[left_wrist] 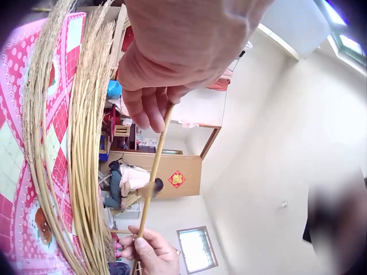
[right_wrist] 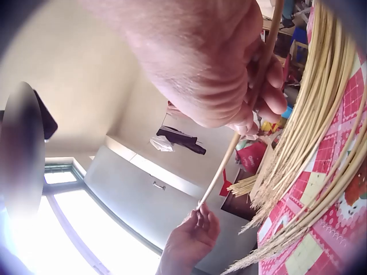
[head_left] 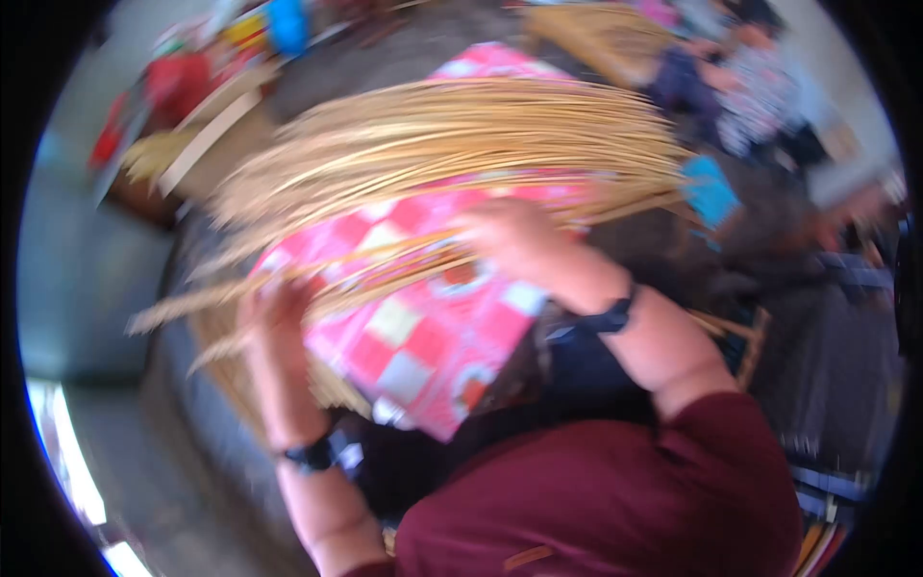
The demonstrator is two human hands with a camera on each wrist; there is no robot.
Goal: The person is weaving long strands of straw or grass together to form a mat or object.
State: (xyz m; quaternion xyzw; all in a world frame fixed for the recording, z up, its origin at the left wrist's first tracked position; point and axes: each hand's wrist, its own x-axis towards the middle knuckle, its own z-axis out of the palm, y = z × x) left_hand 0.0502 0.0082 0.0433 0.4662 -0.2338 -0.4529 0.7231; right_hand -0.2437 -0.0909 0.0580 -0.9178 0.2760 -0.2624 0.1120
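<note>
A pale dry stalk spans between the two hands, above the table. The left hand pinches it toward its feathery end; in the right wrist view this hand has thumb and fingers on it. The right hand grips the stalk's other part, and the left wrist view shows that hand pinching it between thumb and fingers. Beneath lies a small bunch of stalks, and beyond it a large bundle is spread across a pink checked cloth. The head view is blurred.
A blue piece lies at the large bundle's right end. At the back left are a box with more stalks and red items. Another person sits at the back right near a wooden table holding stalks.
</note>
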